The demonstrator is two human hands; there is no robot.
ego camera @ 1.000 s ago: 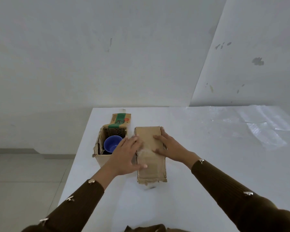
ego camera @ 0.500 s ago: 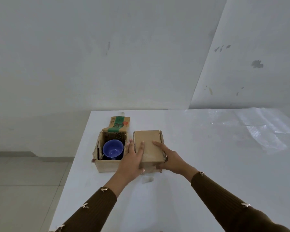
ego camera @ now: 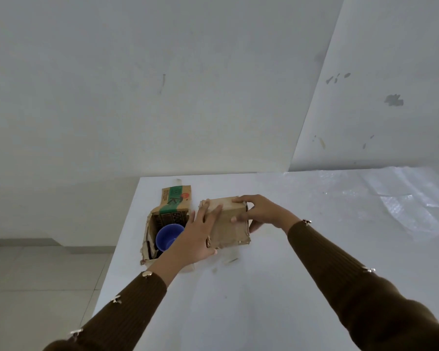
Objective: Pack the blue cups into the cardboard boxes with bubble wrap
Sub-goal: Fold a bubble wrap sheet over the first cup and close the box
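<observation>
Head view: at the centre of the frame a closed cardboard box (ego camera: 228, 221) sits on the white bench (ego camera: 276, 287), gripped from both sides. The left hand (ego camera: 198, 236) lies flat over the box's left top edge, fingers (ego camera: 214, 210) spread and pointing toward the top of the frame; the right hand (ego camera: 261, 214) wraps the upper right corner, thumb on the top face and the other fingers down the right side. Both hands are closed onto this box, so neither has far to reach.

Just to its left in the frame, touching or nearly so, stands an open cardboard box (ego camera: 167, 216) with its printed flap raised toward the wall, and a blue cup (ego camera: 167, 236) sits upright inside it, partly hidden behind the left wrist. This open box lies close to the bench's left edge, so there is little room that way.

The clear room is to the right and toward the bottom of the frame. Bubble wrap (ego camera: 403, 198) lies spread at the upper right, well apart from the boxes and nearer the right hand.
</observation>
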